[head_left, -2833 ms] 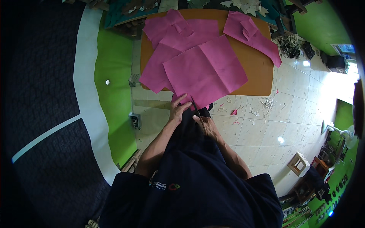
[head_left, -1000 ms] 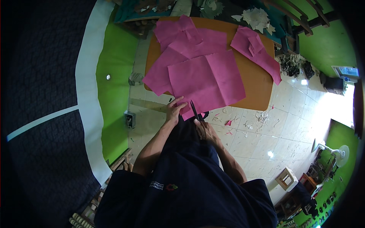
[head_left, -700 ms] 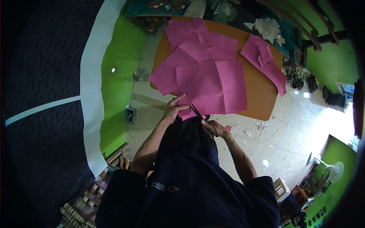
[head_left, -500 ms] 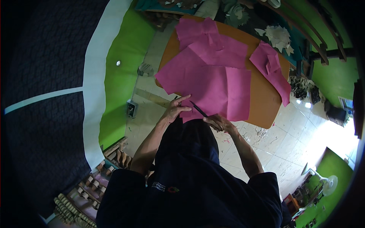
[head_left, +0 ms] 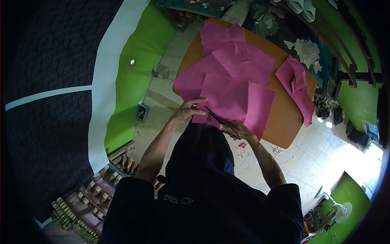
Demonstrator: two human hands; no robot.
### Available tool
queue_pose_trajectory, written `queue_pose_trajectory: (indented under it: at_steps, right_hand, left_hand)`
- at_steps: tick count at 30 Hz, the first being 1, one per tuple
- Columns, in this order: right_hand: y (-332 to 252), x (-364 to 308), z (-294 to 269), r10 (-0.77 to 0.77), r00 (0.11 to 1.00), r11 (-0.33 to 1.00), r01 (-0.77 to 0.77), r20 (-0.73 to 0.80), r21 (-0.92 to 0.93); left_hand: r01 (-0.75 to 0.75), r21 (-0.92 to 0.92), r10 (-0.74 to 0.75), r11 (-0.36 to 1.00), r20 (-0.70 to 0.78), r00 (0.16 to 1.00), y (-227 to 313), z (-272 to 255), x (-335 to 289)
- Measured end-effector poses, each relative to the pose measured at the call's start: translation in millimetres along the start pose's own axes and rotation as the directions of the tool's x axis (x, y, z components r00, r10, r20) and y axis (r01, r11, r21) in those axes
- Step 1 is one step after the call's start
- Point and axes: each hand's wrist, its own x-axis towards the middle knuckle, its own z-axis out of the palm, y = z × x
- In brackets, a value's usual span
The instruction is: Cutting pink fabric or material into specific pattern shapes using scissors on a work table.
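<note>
A large pink sheet [head_left: 227, 93] lies before me over other pink pieces [head_left: 252, 63] on an orange-brown table [head_left: 280, 126], its near part close to my body. My left hand [head_left: 189, 110] rests at the sheet's near left edge, index finger and thumb stretched out and apart on the pink material. A slim black tool [head_left: 214, 116] is in my right hand [head_left: 237, 130], fingers wrapped round its near end. Its tip points up and left, close to my left thumb, over the sheet. Whether it is a pen or a blade is too small to tell.
A folded pink piece [head_left: 296, 83] lies on the table's right side. Pale cut shapes [head_left: 306, 53] are heaped behind it. Scraps litter the tiled floor [head_left: 292, 152]. Wooden shoe lasts [head_left: 128, 162] stand on shelving at lower left, and a white fan [head_left: 343, 211] at lower right.
The view has shifted, so the table sits a little lower and farther right. The near pink sheet has turned slightly clockwise. Both hands stay close together at its near edge.
</note>
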Motion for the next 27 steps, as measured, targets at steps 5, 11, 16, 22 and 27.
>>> queue_pose_trajectory:
  at_steps: [5,11,16,22,27]
  right_hand:
    - [-22,-8,0,-0.103,0.992,0.99,0.109,-0.074,0.092]
    - [-29,-12,1,-0.085,0.996,0.983,0.09,-0.041,0.162]
    - [-23,-4,1,-0.064,0.998,0.996,0.066,-0.031,0.067]
    - [-8,11,0,-0.019,0.996,0.997,0.012,-0.092,-0.08]
    - [65,38,-15,-0.365,0.925,0.923,0.375,0.105,-0.093]
  left_hand:
    - [0.023,0.039,-0.024,0.999,0.028,0.999,5,-4,6]
    - [0.014,0.027,-0.015,1.0,0.029,0.999,6,-6,8]
    - [0.044,0.086,-0.046,0.995,0.028,0.999,7,-10,8]
    - [0.049,0.105,-0.053,0.993,0.044,0.998,-2,-15,11]
    - [0.042,0.091,-0.049,0.995,0.068,0.997,-1,-10,15]
